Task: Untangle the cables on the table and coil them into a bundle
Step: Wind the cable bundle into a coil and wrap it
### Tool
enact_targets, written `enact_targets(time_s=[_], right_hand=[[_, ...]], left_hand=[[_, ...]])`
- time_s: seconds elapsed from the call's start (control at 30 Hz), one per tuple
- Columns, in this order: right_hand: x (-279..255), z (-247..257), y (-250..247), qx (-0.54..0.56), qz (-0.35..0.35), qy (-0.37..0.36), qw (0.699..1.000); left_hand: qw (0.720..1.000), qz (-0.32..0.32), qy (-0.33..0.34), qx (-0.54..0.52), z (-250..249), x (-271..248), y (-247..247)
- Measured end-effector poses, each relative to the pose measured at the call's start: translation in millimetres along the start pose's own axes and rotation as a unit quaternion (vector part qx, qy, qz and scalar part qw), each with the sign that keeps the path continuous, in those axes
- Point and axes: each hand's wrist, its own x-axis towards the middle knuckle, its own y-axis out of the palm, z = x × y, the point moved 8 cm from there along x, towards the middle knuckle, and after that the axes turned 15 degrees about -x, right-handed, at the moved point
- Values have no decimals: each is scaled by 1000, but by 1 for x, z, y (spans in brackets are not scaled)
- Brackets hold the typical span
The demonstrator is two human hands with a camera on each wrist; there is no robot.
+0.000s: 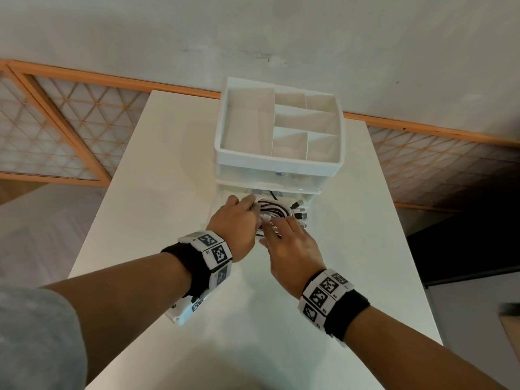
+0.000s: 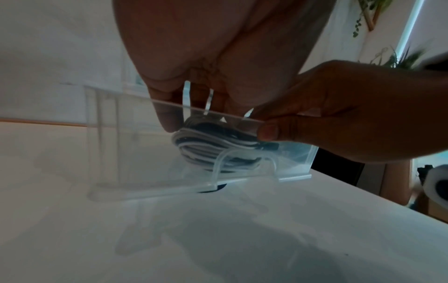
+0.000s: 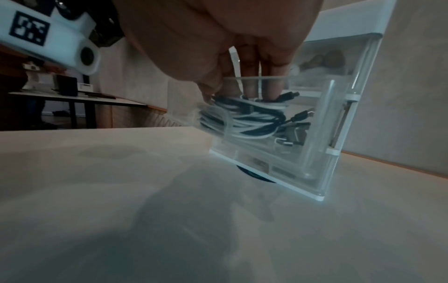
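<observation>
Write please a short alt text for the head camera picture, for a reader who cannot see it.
Two hands, left hand and right hand, press a coiled bundle of black and white cables into the open clear drawer of a white desk organizer on a white table.

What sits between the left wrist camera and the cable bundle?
The clear drawer front: the left wrist view shows the cable bundle through it, behind the arched handle.

A plain off-white plastered wall stands behind the smooth white rectangular worktop, with an orange wooden rail running along its foot above lattice-patterned panels. The right wrist view shows a dark-legged side table in a dim corner. Green trailing plants hang beside a bright window strip.
</observation>
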Motion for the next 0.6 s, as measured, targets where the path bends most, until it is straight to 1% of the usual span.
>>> enact_targets(time_s=[0.1, 0.17, 0.27, 0.37, 0.47, 0.53, 0.6], right_hand=[[14, -10, 5, 3, 10, 15, 1000], [25, -18, 7, 2, 13, 26, 1000], [39, -26, 7, -28, 17, 32, 999], [50, -29, 7, -42, 11, 39, 998], [55, -29, 13, -1, -3, 61, 998], [54, -30, 14, 40, -19, 80, 996], [52, -31, 13, 71, -19, 91, 993]], left_hand=[[998, -17, 16, -59, 3, -2, -6], [998, -19, 23, -61, 3, -6, -8], [997, -45, 30, -46, 0, -14, -13], [995, -56, 39, -70, 2, -27, -18], [986, -102, 58, -121, 12, -56, -30], [982, -105, 41, -149, 26, -73, -30], [982, -94, 26, -160, 34, -78, -29]])
